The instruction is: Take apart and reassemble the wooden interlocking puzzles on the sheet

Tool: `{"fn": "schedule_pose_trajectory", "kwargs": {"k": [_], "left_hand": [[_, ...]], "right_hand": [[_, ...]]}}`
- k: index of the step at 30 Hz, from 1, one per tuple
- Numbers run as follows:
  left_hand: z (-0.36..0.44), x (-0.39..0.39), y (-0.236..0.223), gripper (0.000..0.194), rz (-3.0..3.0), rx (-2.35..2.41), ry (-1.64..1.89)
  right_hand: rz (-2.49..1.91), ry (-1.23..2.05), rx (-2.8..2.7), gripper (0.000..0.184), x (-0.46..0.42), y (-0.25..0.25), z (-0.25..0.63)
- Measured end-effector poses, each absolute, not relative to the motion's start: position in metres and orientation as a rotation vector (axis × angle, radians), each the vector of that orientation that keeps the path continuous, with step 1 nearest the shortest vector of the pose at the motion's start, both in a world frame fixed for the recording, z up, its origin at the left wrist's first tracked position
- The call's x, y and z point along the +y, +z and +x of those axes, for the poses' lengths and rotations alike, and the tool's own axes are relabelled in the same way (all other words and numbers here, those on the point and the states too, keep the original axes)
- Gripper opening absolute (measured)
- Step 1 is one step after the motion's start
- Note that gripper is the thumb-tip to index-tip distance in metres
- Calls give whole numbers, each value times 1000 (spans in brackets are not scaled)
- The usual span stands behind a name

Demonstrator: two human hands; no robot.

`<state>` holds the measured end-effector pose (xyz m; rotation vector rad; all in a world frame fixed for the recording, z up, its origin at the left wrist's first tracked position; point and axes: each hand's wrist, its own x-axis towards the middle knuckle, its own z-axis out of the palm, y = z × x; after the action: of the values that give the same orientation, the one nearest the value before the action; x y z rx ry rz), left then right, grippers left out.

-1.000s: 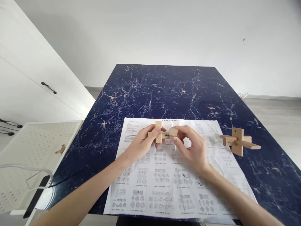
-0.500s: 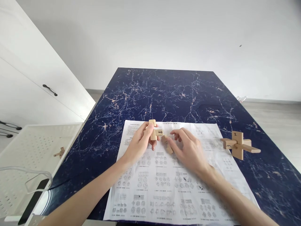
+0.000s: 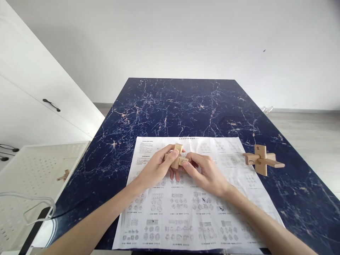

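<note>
My left hand (image 3: 155,168) is closed round a small interlocking wooden block puzzle (image 3: 178,149), its thumb across the front. From the other side, my right hand (image 3: 209,175) pinches a short light-wood end of the same puzzle between thumb and fingers. Parts of the blocks are hidden by my fingers. Both hands are above a printed instruction sheet (image 3: 252,209) covered with rows of small diagrams. Off to the right stands an assembled wooden cross puzzle (image 3: 261,161) with numbers such as 2 on its bars, touched by neither hand.
The sheet lies on a dark blue marble-patterned table (image 3: 172,106). Left of the table is a cream perforated surface (image 3: 29,159) carrying a small wooden piece (image 3: 63,175) and a pale cable (image 3: 39,198). White cabinet doors (image 3: 39,78) stand beyond it.
My right hand has moved left onto the puzzle in my left hand. The notched block seen by my right fingers no longer shows separately. The puzzle has turned, hiding its numbered face.
</note>
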<state>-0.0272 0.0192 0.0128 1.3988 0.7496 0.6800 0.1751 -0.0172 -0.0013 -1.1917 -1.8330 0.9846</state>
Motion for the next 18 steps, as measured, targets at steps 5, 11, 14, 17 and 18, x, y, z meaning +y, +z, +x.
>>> {"fn": "schedule_pose_trajectory", "kwargs": {"k": [5,11,14,17,18], "left_hand": [[-30,22,12,44,1421,670,643],[-31,20,11,45,1387,688,626],[-30,17,12,49,1374,695,590],[-30,15,12,50,1403,690,582],[-30,14,11,48,1439,691,580]], "right_hand": [[-1303,1054,-1787,42,-16,5,177],[-1294,1202,-1618,47,-14,5,179],[-1307,1222,-1553,49,-12,5,181],[-1315,1238,-1480,50,-11,5,183],[-1306,1249,-1455,50,-10,4,184]]}}
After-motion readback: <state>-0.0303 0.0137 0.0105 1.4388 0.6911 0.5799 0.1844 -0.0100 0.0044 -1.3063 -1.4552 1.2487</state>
